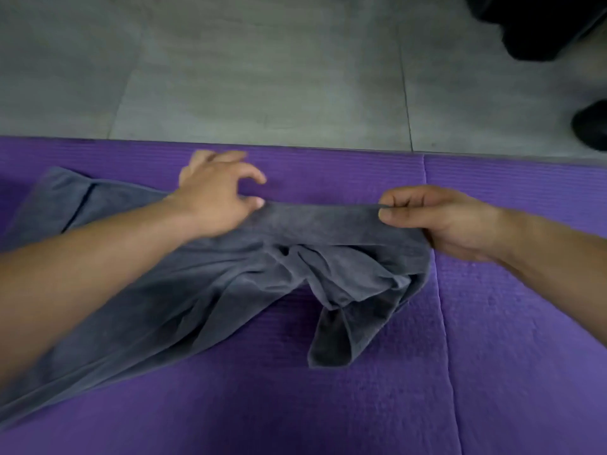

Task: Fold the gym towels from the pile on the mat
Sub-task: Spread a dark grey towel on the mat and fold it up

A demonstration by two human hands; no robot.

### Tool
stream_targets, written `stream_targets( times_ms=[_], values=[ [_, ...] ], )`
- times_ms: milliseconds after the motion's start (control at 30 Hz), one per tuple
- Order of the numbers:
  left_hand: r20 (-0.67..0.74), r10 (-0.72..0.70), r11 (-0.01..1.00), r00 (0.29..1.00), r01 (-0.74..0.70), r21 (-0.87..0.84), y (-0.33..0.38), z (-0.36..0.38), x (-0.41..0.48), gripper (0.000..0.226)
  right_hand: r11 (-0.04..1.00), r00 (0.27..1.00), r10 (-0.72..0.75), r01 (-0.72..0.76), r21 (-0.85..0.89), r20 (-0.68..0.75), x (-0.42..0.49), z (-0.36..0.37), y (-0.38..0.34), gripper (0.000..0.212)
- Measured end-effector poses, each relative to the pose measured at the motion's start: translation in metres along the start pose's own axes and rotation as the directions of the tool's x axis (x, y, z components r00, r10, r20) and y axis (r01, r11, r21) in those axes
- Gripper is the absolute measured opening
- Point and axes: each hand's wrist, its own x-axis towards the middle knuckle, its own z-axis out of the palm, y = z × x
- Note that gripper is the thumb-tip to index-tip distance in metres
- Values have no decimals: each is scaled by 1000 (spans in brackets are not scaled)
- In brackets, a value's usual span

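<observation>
A crumpled dark grey gym towel [249,267] lies across the purple mat [361,405], bunched in folds in the middle. My right hand [437,218] pinches its far edge between thumb and fingers and holds that edge taut. My left hand [216,192] lies on the towel's far edge further left, thumb touching the hem, fingers spread and loosely curled above the mat. Another grey towel [78,195] lies flatter at the far left, partly under my left forearm.
The mat's far edge [295,147] meets a grey tiled floor [262,77]. A seam [440,290] divides the mat on the right. Dark shapes, perhaps shoes or a bag [542,24], sit on the floor at the upper right.
</observation>
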Motion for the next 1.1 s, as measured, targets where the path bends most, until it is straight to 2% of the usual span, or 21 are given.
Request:
stream_targets(
  times_ms=[67, 133, 200, 267, 333, 367, 433, 633, 700, 767, 833, 867, 967, 1000, 1100],
  values=[
    [113, 224, 953, 968, -193, -235, 47, 3, -6, 42, 999, 999, -26, 25, -20, -41, -3, 2, 3, 18],
    [238, 333, 877, 912, -207, -433, 84, 13, -8, 42, 997, 993, -50, 45, -55, -103, -2, 2, 5, 18],
    [287, 362, 871, 887, -212, -443, 97, 24, -1, 25, 988, 986, -62, 39, -149, -156, -4, -1, 6, 23],
    [259, 342, 880, 903, -212, -425, 101, 25, 6, 9, 932, 983, -34, -35, -360, -182, -10, -7, 4, 36],
    [238, 327, 892, 914, -216, -398, 103, 24, 12, 5, 757, 985, 60, -150, -636, -161, -17, -9, 2, 48],
    [237, 314, 904, 919, -213, -371, 102, 23, 14, 4, 668, 983, 115, -182, -721, -142, -20, -9, 3, 52],
    [243, 271, 923, 931, -179, -342, 98, 23, 17, 2, 587, 974, 193, -211, -782, -118, -26, -12, 7, 55],
    [175, 142, 952, 974, -85, -294, 82, 34, 16, 2, 649, 935, 325, -330, -685, -141, -72, -57, 22, 49],
    [126, 100, 961, 987, -62, -271, 80, 34, 16, 3, 717, 943, 286, -327, -615, -169, -88, -71, 35, 52],
    [120, 107, 965, 987, -74, -252, 85, 33, 17, 4, 920, 949, 187, -261, -293, -255, -102, -80, 49, 42],
    [142, 155, 962, 978, -117, -246, 99, 36, 18, 17, 993, 936, 111, -115, 9, -335, -110, -83, 63, 38],
    [154, 188, 954, 970, -143, -264, 109, 40, 19, 23, 996, 933, 81, -65, 58, -349, -113, -83, 67, 39],
    [261, 252, 912, 932, -139, -385, 143, 51, 22, 27, 998, 950, 20, -2, 58, -311, -120, -82, 70, 49],
    [320, 262, 916, 910, -130, -380, 152, 55, 25, 27, 998, 959, 16, 0, 58, -284, -124, -85, 69, 51],
    [429, 280, 945, 859, -169, -279, 165, 62, 35, 27, 994, 976, 85, -68, 85, -201, -144, -100, 63, 37]
  ],
)
